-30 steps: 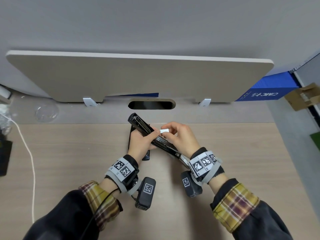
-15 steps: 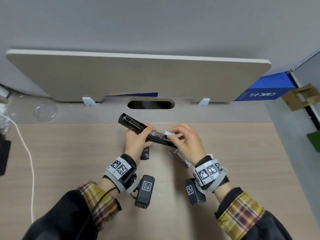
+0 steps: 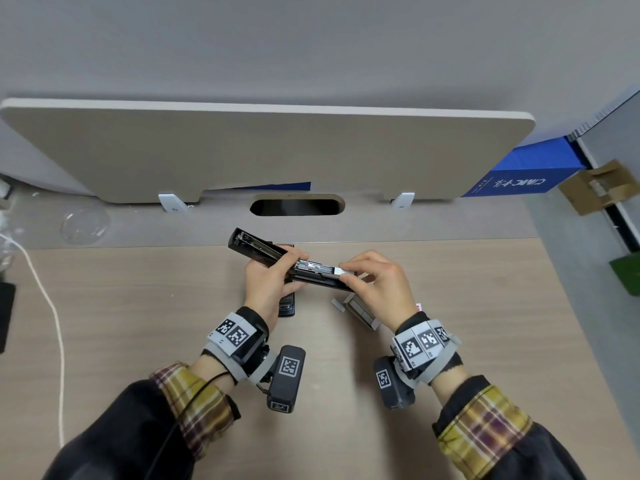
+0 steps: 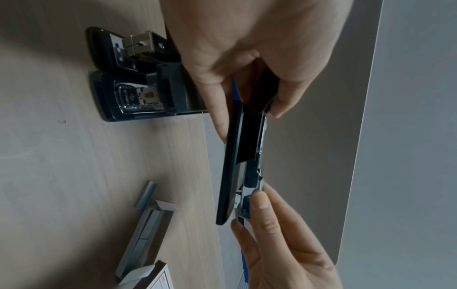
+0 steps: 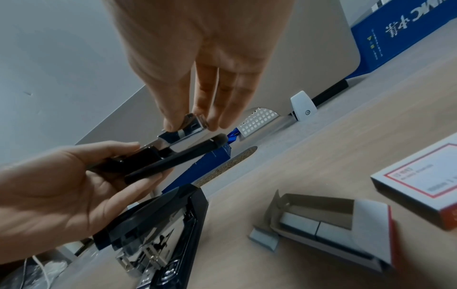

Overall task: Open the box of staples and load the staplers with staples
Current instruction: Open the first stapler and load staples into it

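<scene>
A black stapler (image 3: 263, 252) is held above the desk with its top swung open, and my left hand (image 3: 273, 275) grips it round the middle. My right hand (image 3: 346, 271) pinches a short strip of staples (image 3: 341, 271) between thumb and fingers at the right end of the metal magazine (image 5: 170, 139). A second black stapler (image 4: 138, 93) lies open on the desk under my left hand. The open tray of staples (image 5: 321, 224) lies near my right wrist, with a loose strip (image 5: 263, 237) beside it and the box sleeve (image 5: 420, 185) further right.
A beige divider panel (image 3: 263, 150) stands along the back, with a cable slot (image 3: 298, 206) in front of it. A blue box (image 3: 519, 174) sits at the back right. A white cable (image 3: 52, 306) runs down the left side. A clear lid (image 3: 85, 225) lies at the back left.
The held stapler has turned from steeply slanted to nearly level. My right hand has carried the strip rightward to the magazine's end, uncovering the staple tray on the desk.
</scene>
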Motion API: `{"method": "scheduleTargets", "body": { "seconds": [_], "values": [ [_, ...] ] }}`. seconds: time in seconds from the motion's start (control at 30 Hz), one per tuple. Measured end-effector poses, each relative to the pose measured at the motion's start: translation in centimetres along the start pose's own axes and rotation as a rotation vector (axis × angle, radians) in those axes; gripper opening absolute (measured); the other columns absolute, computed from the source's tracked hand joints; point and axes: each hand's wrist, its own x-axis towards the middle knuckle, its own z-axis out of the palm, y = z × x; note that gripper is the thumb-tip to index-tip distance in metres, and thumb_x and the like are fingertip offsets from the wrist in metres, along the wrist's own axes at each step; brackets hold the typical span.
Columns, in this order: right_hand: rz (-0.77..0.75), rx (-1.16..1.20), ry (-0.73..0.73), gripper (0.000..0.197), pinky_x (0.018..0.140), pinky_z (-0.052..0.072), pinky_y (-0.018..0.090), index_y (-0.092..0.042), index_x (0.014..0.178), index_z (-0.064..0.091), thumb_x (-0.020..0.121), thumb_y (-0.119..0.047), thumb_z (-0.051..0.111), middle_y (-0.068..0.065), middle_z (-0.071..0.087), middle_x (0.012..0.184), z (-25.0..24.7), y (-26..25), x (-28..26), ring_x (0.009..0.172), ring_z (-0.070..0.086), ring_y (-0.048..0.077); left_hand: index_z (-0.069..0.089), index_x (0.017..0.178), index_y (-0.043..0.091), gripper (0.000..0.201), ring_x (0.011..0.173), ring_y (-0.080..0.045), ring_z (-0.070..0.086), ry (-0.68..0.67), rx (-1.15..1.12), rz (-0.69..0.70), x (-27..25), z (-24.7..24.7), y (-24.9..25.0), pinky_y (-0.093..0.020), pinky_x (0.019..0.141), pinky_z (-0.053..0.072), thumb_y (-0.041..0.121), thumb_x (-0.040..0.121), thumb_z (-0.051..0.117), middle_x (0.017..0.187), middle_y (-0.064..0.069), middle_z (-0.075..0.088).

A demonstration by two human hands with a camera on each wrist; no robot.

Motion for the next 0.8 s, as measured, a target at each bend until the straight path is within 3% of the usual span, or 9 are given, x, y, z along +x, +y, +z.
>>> {"method": "scheduleTargets", "body": {
  "seconds": [0.17,0.23,0.37,0.5,0.6,0.7,0.8],
  "values": [
    [0.015,-0.025,-0.046,0.012,0.071,0.052,0.037,-0.024,0.092,0.077,0.080,-0.024,0.075,-0.012,0.069,0.087,-0.5,0.2,0.1,0.080,0.063,0.008,0.065,0.094,0.009,0.005,0.096,-0.027,0.071,-0.010,-0.011,0.003,-0.1,0.1,0.0,-0.040,0.075,0.060,0.010,0.090,0.064,0.098,-0.017,0.072],
    [0.022,-0.032,-0.053,0.013,0.070,0.052,0.032,-0.024,0.093,0.077,0.080,-0.023,0.075,-0.013,0.067,0.085,-0.6,0.3,0.1,0.079,0.062,0.007,0.066,0.088,0.011,0.002,0.096,-0.027,0.071,-0.010,-0.004,0.005,-0.1,0.1,0.1,-0.041,0.077,0.060,0.011,0.090,0.064,0.098,-0.018,0.072],
    [0.090,0.007,-0.059,0.013,0.069,0.047,0.023,-0.023,0.092,0.076,0.080,-0.018,0.074,-0.012,0.067,0.085,-0.7,0.1,0.0,0.075,0.061,0.006,0.073,0.070,0.020,0.021,0.096,-0.027,0.070,-0.008,0.021,0.025,-0.2,0.3,0.3,-0.042,0.079,0.060,0.012,0.088,0.066,0.103,-0.020,0.072],
    [0.243,0.076,-0.001,0.007,0.070,0.050,0.030,-0.028,0.081,0.073,0.078,-0.033,0.069,-0.013,0.070,0.082,-0.1,-0.8,0.8,0.071,0.059,0.008,0.071,0.079,0.013,0.011,0.094,-0.026,0.070,-0.024,0.029,0.032,-0.3,0.5,0.1,-0.040,0.076,0.060,0.010,0.088,0.066,0.096,-0.016,0.072],
    [0.323,-0.010,-0.087,0.017,0.068,0.048,0.026,-0.030,0.082,0.071,0.071,-0.043,0.071,-0.013,0.067,0.078,0.4,-0.7,1.7,0.062,0.054,0.000,0.071,0.077,0.015,0.011,0.092,-0.025,0.070,-0.022,0.039,0.035,-0.3,0.7,0.0,-0.040,0.078,0.060,0.010,0.086,0.068,0.097,-0.017,0.072],
    [0.364,0.059,-0.136,0.012,0.065,0.044,0.023,-0.027,0.080,0.072,0.070,-0.033,0.073,-0.009,0.068,0.077,0.5,-0.9,2.3,0.053,0.051,-0.004,0.071,0.078,0.014,0.011,0.093,-0.026,0.070,-0.009,0.046,0.038,-0.2,0.6,0.0,-0.039,0.077,0.061,0.010,0.088,0.066,0.095,-0.016,0.073],
    [0.327,0.130,-0.147,0.006,0.065,0.044,0.022,-0.023,0.081,0.073,0.076,-0.020,0.073,-0.010,0.067,0.075,-0.1,-1.1,2.5,0.054,0.051,-0.004,0.071,0.081,0.012,0.010,0.096,-0.027,0.071,0.020,0.040,0.040,0.0,0.1,0.2,-0.040,0.077,0.061,0.012,0.089,0.065,0.101,-0.020,0.072]
  ]
}}
